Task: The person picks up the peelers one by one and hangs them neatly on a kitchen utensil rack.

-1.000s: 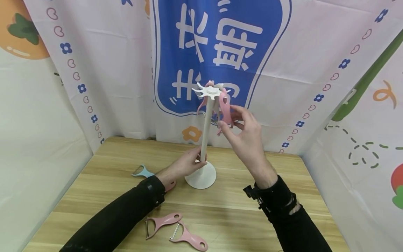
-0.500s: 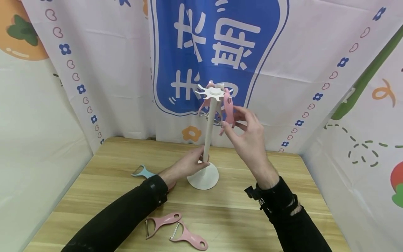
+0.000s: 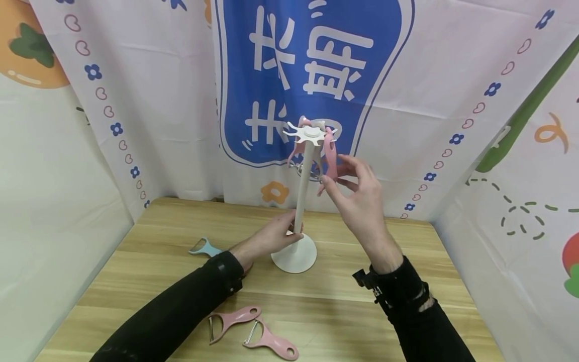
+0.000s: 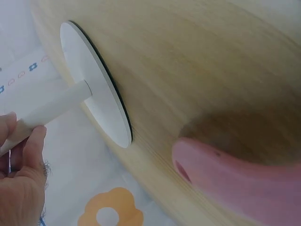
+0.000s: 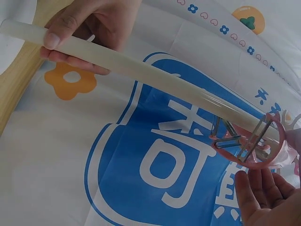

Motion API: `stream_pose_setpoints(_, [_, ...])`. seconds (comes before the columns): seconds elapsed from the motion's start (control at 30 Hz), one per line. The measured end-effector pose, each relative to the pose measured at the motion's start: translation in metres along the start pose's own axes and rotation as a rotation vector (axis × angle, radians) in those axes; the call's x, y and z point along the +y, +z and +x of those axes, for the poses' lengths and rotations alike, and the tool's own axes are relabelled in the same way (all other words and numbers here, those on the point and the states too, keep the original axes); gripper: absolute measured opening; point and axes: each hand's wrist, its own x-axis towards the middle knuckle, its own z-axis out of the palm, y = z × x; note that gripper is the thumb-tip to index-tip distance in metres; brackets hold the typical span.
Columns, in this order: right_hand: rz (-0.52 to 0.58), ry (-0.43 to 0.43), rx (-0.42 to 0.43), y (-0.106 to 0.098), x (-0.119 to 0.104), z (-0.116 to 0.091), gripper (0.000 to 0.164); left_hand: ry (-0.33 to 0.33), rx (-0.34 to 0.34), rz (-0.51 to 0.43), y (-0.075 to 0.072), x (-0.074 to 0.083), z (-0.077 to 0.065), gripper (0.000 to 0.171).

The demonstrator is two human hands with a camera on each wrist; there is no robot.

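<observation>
A white stand with a round base (image 3: 296,259), an upright pole (image 3: 304,186) and a hooked top (image 3: 312,131) is on the table. My left hand (image 3: 271,237) grips the pole low down, just above the base. My right hand (image 3: 363,201) pinches the lower part of a pink peeler (image 3: 330,156), whose handle is up at a hook on the stand's right. Other peelers hang behind the pole, partly hidden. In the right wrist view, the pink peeler's head (image 5: 281,136) and several metal blades cluster beside the pole.
Two pink peelers lie at the table's front, one (image 3: 242,315) left of the other (image 3: 276,345). A light-blue peeler (image 3: 207,247) lies beyond my left forearm. Another pink handle (image 4: 221,165) shows near the left wrist camera. A printed curtain (image 3: 181,125) stands behind the table.
The stand has shifted a little to the right, with my left hand on its pole. My right hand and the pink peeler have moved slightly right with it.
</observation>
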Motion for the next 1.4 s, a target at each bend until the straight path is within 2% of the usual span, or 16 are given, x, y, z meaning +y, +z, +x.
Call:
stream_pose_setpoints(0.17, [-0.009, 0.012, -0.007, 0.001, 0.001, -0.003, 0.055, 0.045, -0.024, -0.063, -0.006, -0.001, -0.004, 0.027])
stream_pose_setpoints(0.3, [-0.014, 0.022, -0.021, 0.000, 0.007, -0.007, 0.056, 0.064, -0.061, -0.083, -0.012, -0.001, -0.008, 0.033])
stream_pose_setpoints(0.57, [0.008, 0.076, -0.069, 0.001, 0.023, -0.020, 0.059, 0.034, -0.139, -0.100, -0.020, -0.002, -0.020, 0.057])
stream_pose_setpoints(0.73, [0.004, 0.105, -0.099, 0.006, 0.033, -0.029, 0.061, 0.012, -0.141, -0.078, -0.024, -0.002, -0.029, 0.060])
stream_pose_setpoints(0.83, [0.009, 0.129, -0.122, 0.011, 0.039, -0.034, 0.064, 0.013, -0.136, -0.042, -0.029, 0.000, -0.035, 0.056])
stream_pose_setpoints(1.03, [0.090, 0.183, -0.193, 0.020, 0.048, -0.043, 0.068, -0.009, -0.130, 0.087, -0.044, 0.003, -0.048, 0.048])
stream_pose_setpoints(1.4, [0.251, 0.285, -0.288, 0.043, 0.066, -0.057, 0.064, 0.031, -0.060, 0.272, -0.065, -0.002, -0.062, 0.046])
